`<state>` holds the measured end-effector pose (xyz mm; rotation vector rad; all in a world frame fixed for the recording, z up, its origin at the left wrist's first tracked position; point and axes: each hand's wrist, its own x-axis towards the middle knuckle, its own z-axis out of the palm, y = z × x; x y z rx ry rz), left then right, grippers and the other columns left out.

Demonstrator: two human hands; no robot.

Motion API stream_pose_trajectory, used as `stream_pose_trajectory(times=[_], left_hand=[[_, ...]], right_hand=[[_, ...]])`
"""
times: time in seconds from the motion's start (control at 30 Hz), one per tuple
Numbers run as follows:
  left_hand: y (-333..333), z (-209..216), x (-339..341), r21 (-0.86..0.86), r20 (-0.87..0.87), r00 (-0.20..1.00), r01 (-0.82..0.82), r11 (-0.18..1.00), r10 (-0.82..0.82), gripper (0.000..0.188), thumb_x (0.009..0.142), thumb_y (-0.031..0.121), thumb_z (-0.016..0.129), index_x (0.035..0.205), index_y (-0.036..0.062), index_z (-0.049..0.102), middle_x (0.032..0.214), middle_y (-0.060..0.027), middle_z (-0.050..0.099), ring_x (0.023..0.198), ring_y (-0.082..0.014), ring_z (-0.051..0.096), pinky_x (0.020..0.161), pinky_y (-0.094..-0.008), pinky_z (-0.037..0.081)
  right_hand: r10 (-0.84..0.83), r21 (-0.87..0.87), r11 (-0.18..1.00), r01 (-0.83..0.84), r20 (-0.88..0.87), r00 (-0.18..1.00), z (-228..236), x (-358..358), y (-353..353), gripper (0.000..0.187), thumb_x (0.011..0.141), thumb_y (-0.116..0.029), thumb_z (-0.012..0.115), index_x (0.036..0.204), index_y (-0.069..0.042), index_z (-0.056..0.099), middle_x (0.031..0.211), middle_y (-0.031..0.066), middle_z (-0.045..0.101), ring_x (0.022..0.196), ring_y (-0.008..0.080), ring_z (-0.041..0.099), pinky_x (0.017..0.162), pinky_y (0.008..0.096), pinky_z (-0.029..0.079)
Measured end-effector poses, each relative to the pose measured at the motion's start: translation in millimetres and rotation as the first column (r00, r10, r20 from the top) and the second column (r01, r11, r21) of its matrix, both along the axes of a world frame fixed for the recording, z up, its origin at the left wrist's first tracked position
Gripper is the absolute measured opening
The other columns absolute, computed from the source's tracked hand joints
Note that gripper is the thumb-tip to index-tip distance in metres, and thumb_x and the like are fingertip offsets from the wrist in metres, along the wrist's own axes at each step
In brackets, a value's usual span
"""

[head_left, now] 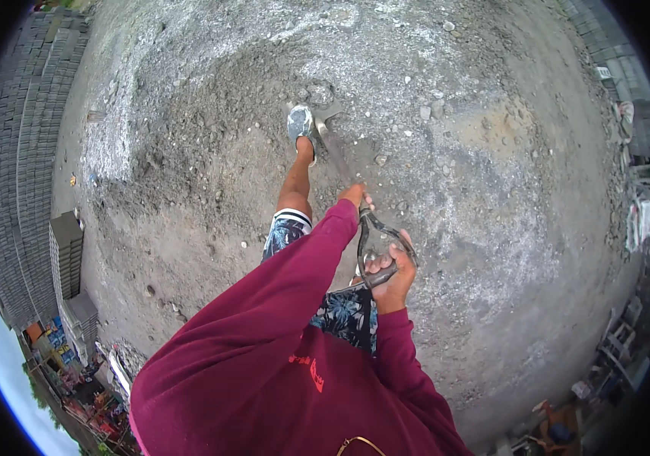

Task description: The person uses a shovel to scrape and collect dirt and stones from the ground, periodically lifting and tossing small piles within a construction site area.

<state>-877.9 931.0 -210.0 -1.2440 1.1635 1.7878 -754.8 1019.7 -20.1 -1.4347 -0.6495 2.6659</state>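
A shovel (338, 157) slants away from me, its blade down at the gravelly ground beside my forward foot. My right hand (396, 275) is closed round the grip of its dark D-shaped handle (365, 243). Farther down, my left hand (356, 197) wraps the shaft just beyond the handle's fork. The blade's step (328, 115) shows next to my shoe (301, 121); how deep the blade sits in the gravel I cannot tell.
Loose grey gravel (211, 106) with small stones spreads around the shovel. Long stacks of grey blocks (17, 159) line the left, with a shorter stack (66, 243) nearer. Cluttered goods (89, 387) lie lower left. More blocks and white sacks (642, 224) stand along the right rim.
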Motion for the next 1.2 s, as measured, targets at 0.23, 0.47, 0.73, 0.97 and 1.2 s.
stream_pose_trajectory(times=[0.23,0.47,0.73,0.97,1.2], left_hand=[[-53,11,-60,-0.075,0.004,0.992,0.124,0.989,-0.124,0.019,0.078,0.014,0.054,0.086,-0.0028,0.058,0.06,-0.0146,0.056,0.046,-0.0281,0.055,0.042,-0.043,0.047],[-71,2,-52,0.103,-0.02,0.999,-0.035,0.994,0.037,0.014,0.08,0.018,0.053,0.08,0.0037,0.053,0.06,-0.0112,0.053,0.046,-0.0271,0.052,0.044,-0.0413,0.046],[-29,-26,-66,0.069,-0.095,0.991,0.101,0.992,-0.095,0.023,0.082,0.02,0.051,0.087,-0.0016,0.057,0.068,-0.0152,0.06,0.052,-0.0307,0.057,0.049,-0.0449,0.049],[-31,-37,-14,0.083,0.06,0.924,0.373,0.924,-0.379,0.071,0.085,0.032,0.062,0.131,-0.014,0.032,0.121,-0.0321,0.05,0.105,-0.0472,0.056,0.085,-0.0509,0.051],[-86,-187,-23,-0.157,0.266,0.85,0.504,0.85,-0.455,0.068,0.077,0.041,0.069,0.121,-0.006,0.047,0.099,-0.0233,0.063,0.073,-0.0345,0.066,0.059,-0.0475,0.055]], right_hand=[[-0.156,-0.08,0.986,0.148,-0.098,0.983,14,-51,-62,0.059,0.076,-0.003,0.051,0.133,-0.013,0.039,0.053,0.0033,0.041,0.043,0.0189,0.047,0.047,0.0401,0.045],[0.026,0.021,0.999,-0.024,-0.093,0.995,4,-51,-73,0.058,0.075,0.004,0.051,0.13,-0.01,0.041,0.056,0.0061,0.043,0.042,0.0192,0.045,0.044,0.0363,0.045],[-0.041,0.025,0.999,0.046,-0.181,0.983,-9,-76,-28,0.059,0.076,0.0,0.051,0.133,-0.004,0.038,0.054,0.0057,0.043,0.041,0.0182,0.046,0.043,0.0375,0.045],[-0.131,0.228,0.972,0.05,0.353,0.926,-130,34,-7,0.027,0.074,-0.011,0.058,0.1,-0.006,0.059,0.056,0.0019,0.046,0.043,0.0177,0.047,0.041,0.0333,0.044],[-0.234,0.306,0.951,0.04,0.633,0.738,-270,124,-93,0.013,0.074,-0.009,0.061,0.086,-0.005,0.058,0.064,0.0044,0.053,0.046,0.0199,0.051,0.041,0.0309,0.042]])
